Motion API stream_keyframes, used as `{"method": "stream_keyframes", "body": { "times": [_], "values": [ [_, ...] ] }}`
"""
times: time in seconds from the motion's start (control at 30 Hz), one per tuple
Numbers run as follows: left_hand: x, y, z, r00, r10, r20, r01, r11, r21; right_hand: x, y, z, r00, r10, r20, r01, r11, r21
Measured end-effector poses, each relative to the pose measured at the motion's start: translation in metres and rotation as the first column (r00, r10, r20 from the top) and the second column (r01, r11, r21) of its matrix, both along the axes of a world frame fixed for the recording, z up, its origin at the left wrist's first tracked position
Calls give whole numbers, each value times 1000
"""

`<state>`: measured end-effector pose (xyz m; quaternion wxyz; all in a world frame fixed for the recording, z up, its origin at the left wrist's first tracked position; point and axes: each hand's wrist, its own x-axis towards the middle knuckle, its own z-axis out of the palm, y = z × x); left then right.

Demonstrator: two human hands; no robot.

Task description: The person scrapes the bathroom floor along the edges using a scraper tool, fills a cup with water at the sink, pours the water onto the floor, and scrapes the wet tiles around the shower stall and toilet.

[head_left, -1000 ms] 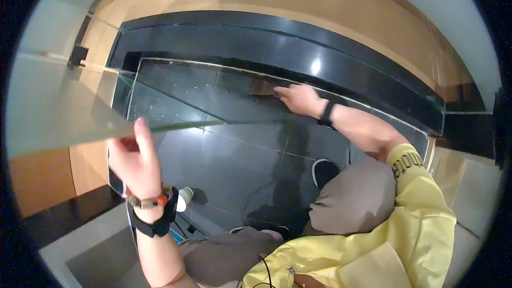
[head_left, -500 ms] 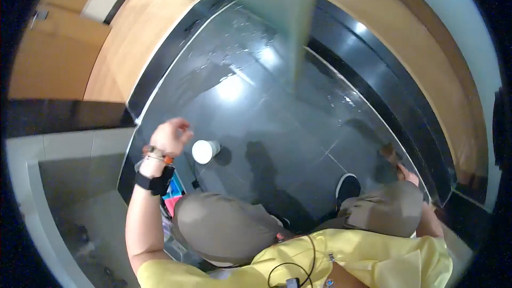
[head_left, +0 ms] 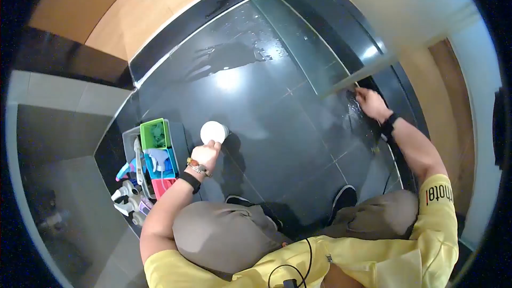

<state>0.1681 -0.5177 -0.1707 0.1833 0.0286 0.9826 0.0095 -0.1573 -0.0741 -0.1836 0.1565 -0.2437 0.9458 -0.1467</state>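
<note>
A white cup-like container (head_left: 213, 131) is on the dark tiled floor, front left, its round white top facing up. My left hand (head_left: 207, 158) is closed at its near rim, fingers pinched on the edge. Off to the right, my right hand (head_left: 372, 102) is low beside the dark ledge, near the bottom corner of a glass panel (head_left: 408, 18). Its fingers are curled together, and what they hold, if anything, cannot be made out. Wet patches shine on the floor around that hand.
A grey caddy (head_left: 178, 141) with green, blue and pink bins, a spray bottle (head_left: 158, 159) and other bottles is left of my knee. A dark raised curb (head_left: 160, 58) borders the tiled floor (head_left: 256, 144). Water lies toward the back.
My left hand has moved down and right, closing on the white container. My right hand has reached forward from beside my knee to the ledge. The view has shifted, showing the caddy more fully.
</note>
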Motion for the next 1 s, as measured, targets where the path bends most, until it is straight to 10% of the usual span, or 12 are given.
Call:
{"method": "stream_keyframes", "body": {
  "times": [0.17,0.43,0.53,0.73,0.83,1.0],
  "values": [
    [8,0,-16,967,161,-196,-139,983,118,-26,-67,18,974,224,10,-224,966,130],
    [9,0,13,849,376,-371,-295,920,259,-68,-47,-42,922,61,384,9,984,-176],
    [28,-10,57,707,480,-519,-328,873,361,-76,54,-66,984,114,137,-82,972,-222],
    [107,-14,113,517,557,-651,-408,828,384,-33,95,37,889,-50,456,-11,991,130],
    [153,1,129,491,559,-668,-538,798,272,-24,89,59,929,28,370,-11,999,-47],
    [199,18,118,204,707,-677,-831,491,262,-48,101,46,847,-61,529,61,998,17]
  ]
}}
